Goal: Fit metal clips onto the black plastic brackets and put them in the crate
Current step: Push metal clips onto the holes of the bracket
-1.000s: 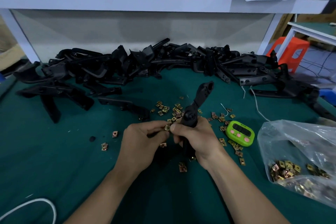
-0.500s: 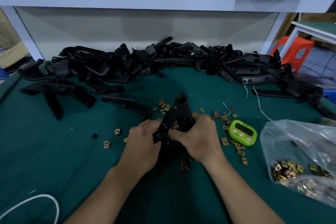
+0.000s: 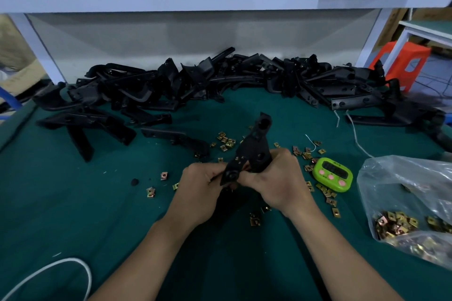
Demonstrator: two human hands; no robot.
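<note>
So only the person's arms are showing here: the left hand (image 3: 198,187) and right hand (image 3: 277,184) are both going bare, and the left forearm (image 3: 146,252) and right forearm (image 3: 330,252) are running bare all the way to the bottom edge.

Black bracket (image 3: 254,151) upright, hand-held

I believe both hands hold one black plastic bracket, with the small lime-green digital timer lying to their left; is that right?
Not quite: the head view shows the small lime-green digital timer lying to their right, beyond the right hand. The left hand and right hand do both hold the one black plastic bracket.
</note>
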